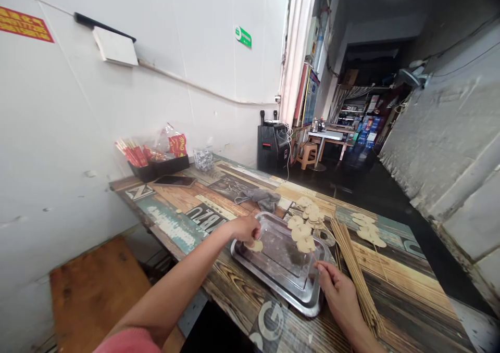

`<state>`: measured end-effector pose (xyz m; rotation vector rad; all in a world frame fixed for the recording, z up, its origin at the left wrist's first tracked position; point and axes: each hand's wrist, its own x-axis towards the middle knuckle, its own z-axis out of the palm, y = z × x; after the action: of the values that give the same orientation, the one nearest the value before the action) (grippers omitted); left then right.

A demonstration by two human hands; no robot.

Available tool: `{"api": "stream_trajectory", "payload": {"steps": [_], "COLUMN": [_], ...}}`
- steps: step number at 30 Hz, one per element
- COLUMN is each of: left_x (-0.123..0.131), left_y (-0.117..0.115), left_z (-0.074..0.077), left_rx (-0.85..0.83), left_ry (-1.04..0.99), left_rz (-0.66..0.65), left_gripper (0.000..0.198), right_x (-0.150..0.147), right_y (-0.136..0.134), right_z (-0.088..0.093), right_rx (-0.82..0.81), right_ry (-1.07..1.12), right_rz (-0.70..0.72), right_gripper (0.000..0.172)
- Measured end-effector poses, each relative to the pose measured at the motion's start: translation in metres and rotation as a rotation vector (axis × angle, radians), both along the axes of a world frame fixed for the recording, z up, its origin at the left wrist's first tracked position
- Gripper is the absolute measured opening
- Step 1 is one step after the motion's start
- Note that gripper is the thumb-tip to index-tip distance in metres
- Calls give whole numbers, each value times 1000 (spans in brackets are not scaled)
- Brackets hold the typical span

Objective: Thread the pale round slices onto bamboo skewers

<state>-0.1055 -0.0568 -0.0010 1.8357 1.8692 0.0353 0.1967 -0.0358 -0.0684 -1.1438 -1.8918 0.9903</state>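
My left hand [247,230] reaches over the left side of a metal tray [273,285], fingers closed at a thin pale round slice [255,246]. In my right hand [339,286] is the lower end of a bamboo skewer [313,256], pinched between thumb and fingers. Several pale slices [302,233] are threaded on that skewer, tilted over the tray's right side. Beyond it lie more threaded slices [312,211]. A bundle of bare bamboo skewers [355,269] rests on the table just right of the tray, beside my right hand.
Further right on the wooden table [410,290] are finished-looking skewered slices [369,233]. A grey cloth [260,198] lies behind the tray. Towards the wall are a phone-like dark slab [174,180], a black box [172,166] with packets, and a clear bag [203,160]. A black speaker [273,147] stands beyond.
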Motion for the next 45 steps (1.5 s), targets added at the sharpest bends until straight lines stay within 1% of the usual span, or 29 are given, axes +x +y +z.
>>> {"api": "stream_trajectory", "payload": {"steps": [2, 4, 8, 10, 14, 16, 18, 20, 22, 25, 27, 29, 31, 34, 36, 37, 40, 42, 45], "left_x": [-2, -3, -6, -7, -9, -10, -12, -14, -17, -19, -18, -14, -9, 3, 10, 13, 19, 20, 20], "left_y": [2, 3, 3, 2, -1, -3, -5, -6, -6, -6, -6, -5, 0, 15, 29, 36, 54, 63, 69], "left_z": [-1, -3, -6, -8, -6, -4, -2, -1, -3, -9, -14, -19, -23, -24, -22, -22, -22, -26, -35], "left_rx": [12, 15, 27, 52, 107, 131, 150, 142, 100, 58, 47, 50, 97, 200, 233, 243, 312, 374, 429], "left_ry": [0, 6, -17, -37, -52, -92, -160, -237, -294, -313, -339, -429, -572, -869, -1018, -1065, -1135, -1187, -1262], "left_rz": [-12, -7, 5, 0, -51, -69, -61, -32, -5, 14, 30, 80, 183, 472, 615, 652, 672, 696, 735], "left_gripper": [32, 34, 20, 16, 13, 12, 13, 16, 21, 27, 27, 21, 16, 18, 23, 25, 27, 27, 32], "right_x": [0, 1, 2, 3, 2, 1, 0, 0, 0, 0, 0, 0, -1, -3, -4, -4, -4, -4, -5], "right_y": [1, 2, 4, 5, 5, 4, 3, 2, 1, 0, 0, -1, -3, -7, -11, -13, -15, -16, -16], "right_z": [-1, -3, -6, -7, -6, -5, -3, -1, 1, 2, 1, 1, 1, 6, 10, 11, 14, 15, 14], "right_rx": [7, 17, 13, 0, 1, -4, -3, 10, 29, 32, 25, 25, 38, 69, 90, 100, 120, 121, 99], "right_ry": [-1, -7, -14, -23, -44, -43, -36, -21, -7, 4, 11, 24, 34, 40, 44, 42, 11, -13, -35], "right_rz": [-2, -7, -2, 0, -20, -23, -16, -14, -12, -5, 0, 5, 9, 22, 36, 46, 68, 76, 85], "right_gripper": [51, 51, 52, 53, 54, 56, 56, 54, 51, 48, 47, 47, 46, 44, 43, 42, 40, 40, 40]}}
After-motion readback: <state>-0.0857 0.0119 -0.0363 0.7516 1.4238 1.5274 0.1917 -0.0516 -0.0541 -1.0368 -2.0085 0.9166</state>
